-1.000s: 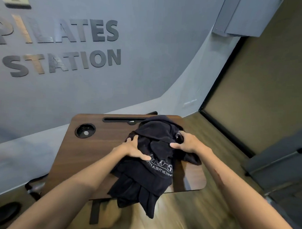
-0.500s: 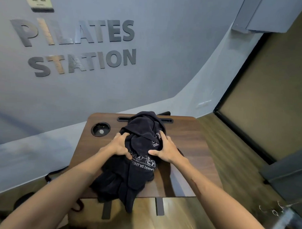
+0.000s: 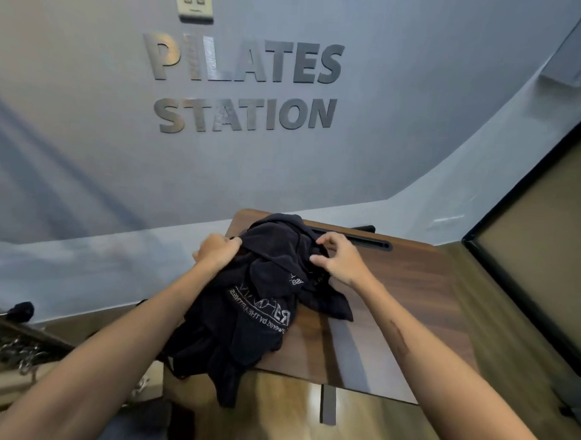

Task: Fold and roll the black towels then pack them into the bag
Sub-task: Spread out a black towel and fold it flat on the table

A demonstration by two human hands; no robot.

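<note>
A heap of black towels (image 3: 263,304) is lying crumpled on the wooden bench (image 3: 395,289), with one end hanging over the near edge, below both hands. White lettering is showing on the fold nearest the person, just under the two grips.

The left hand (image 3: 217,253) is gripping the far left side of the heap, its fingers curled into the cloth so that the grip is pinching a bunch of towel. The right hand (image 3: 339,259) is sitting on the far right side of the heap; its thumb and forefinger are curling toward each other at a raised fold, and the grip is pinching that edge of the towel while the other fingers are hanging loosely bent.

Just beyond the right grip a dark slot (image 3: 364,239) is running along the far edge of the bench. Well above both grips, the grey wall (image 3: 88,130) is carrying raised letters reading PILATES STATION (image 3: 244,86).
</note>
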